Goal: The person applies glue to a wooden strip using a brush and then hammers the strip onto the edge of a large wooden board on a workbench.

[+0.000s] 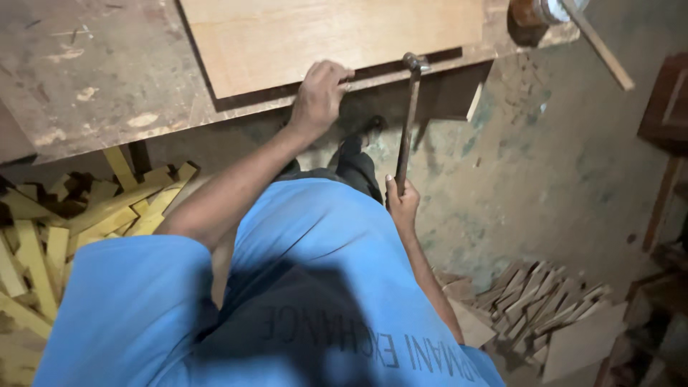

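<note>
So your left hand [319,97] is curled over the near edge of the desk [93,79], fingers pressing right by the pale plywood board [337,36] lying on top. Your right hand [403,204] is closed around the handle end of a hammer [407,122], below the desk edge, with the head hooked up against that edge just beside the board. Yellowish wood offcuts [64,229] are piled on the floor under the desk.
</note>
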